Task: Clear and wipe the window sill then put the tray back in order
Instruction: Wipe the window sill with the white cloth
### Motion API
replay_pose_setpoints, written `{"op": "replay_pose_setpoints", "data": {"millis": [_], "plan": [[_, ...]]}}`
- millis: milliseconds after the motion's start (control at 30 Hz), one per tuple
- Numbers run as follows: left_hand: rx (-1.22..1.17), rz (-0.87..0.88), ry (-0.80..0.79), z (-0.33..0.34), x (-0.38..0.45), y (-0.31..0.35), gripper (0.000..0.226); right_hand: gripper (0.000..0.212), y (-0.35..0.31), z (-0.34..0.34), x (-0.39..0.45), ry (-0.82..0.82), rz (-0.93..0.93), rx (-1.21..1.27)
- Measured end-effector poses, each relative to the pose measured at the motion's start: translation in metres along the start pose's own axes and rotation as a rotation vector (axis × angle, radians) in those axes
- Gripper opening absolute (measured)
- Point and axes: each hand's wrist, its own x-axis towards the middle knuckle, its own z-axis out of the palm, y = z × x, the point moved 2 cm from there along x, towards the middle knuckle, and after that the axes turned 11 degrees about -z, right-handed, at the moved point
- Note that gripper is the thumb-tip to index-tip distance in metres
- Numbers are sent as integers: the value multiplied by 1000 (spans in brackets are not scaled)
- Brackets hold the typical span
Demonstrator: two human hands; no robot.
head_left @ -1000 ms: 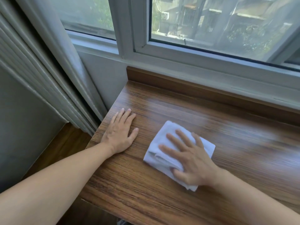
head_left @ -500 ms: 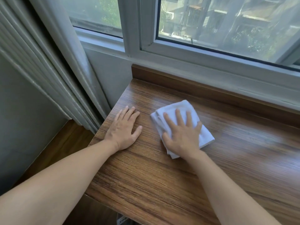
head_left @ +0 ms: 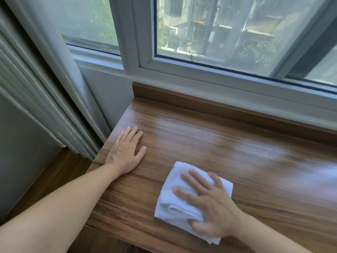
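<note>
A wooden window sill [head_left: 209,143] runs under the window. A folded white cloth [head_left: 173,201] lies on it near the front edge. My right hand [head_left: 209,203] presses flat on the cloth with fingers spread and straight. My left hand [head_left: 125,152] rests flat on the bare wood at the sill's left end, fingers straight, apart from the cloth. No tray is in view.
A grey curtain [head_left: 45,84] hangs at the left, close to the sill's left end. The white window frame [head_left: 200,83] and a raised wooden back strip [head_left: 182,101] border the sill behind. Wooden floor [head_left: 51,179] lies below left.
My right hand has slid the cloth from the back of the sill toward the front edge and a little to the right. My left hand stays flat in place.
</note>
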Motion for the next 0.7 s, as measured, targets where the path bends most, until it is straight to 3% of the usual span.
{"op": "replay_pose_setpoints", "data": {"millis": [200,333,533,700], "plan": [[-45,-24,-4,-1,2,-3,79,77,119,-21,49,46,684,-14],[-41,-26,5,-2,2,-2,68,72,139,-23,95,53,902,37],[-34,-20,13,0,2,-2,66,70,132,-26,127,2,934,73],[-22,-15,7,1,2,-2,67,69,95,-20,106,-33,631,-29]]}}
